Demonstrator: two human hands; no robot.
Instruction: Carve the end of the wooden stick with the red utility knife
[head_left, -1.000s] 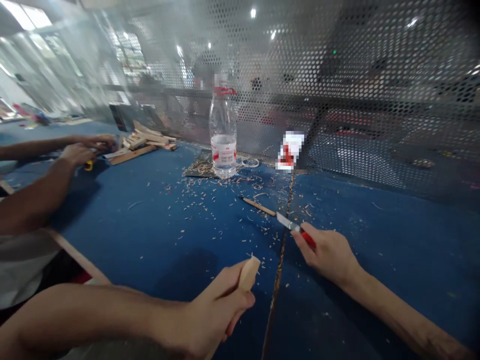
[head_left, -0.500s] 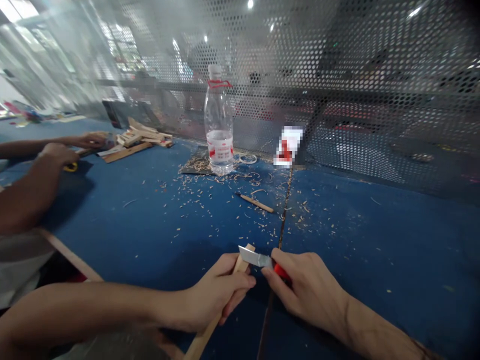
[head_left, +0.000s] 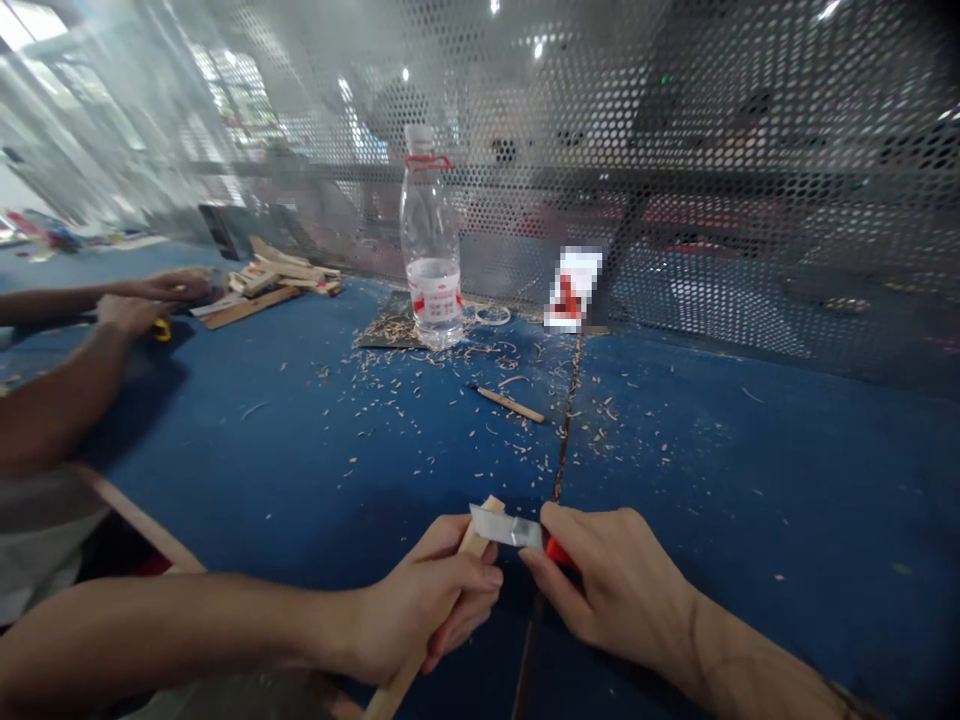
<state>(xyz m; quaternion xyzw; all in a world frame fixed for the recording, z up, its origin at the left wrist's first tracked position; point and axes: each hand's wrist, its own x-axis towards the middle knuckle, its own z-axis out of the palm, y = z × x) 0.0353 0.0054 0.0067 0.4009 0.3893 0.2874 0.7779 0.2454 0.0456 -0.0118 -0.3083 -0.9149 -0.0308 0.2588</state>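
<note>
My left hand (head_left: 431, 605) is closed around a pale wooden stick (head_left: 480, 520) whose squared tip pokes up above my fingers, while the rest runs down past my palm. My right hand (head_left: 615, 590) grips a red-handled utility knife (head_left: 510, 530). Its silver blade lies across the tip of the stick. Both hands hover low over the blue table (head_left: 750, 470) near its front edge.
Wood shavings litter the middle of the table around a pencil-like stick (head_left: 510, 403). A plastic water bottle (head_left: 430, 265) stands at the back by a perforated metal screen (head_left: 712, 150). At the left another person's hands (head_left: 142, 305) work beside a pile of wooden pieces (head_left: 274, 278).
My right hand brought the knife back from the table's middle to the stick. The blade now rests on the stick's tip, and my left hand holds the stick slightly lower.
</note>
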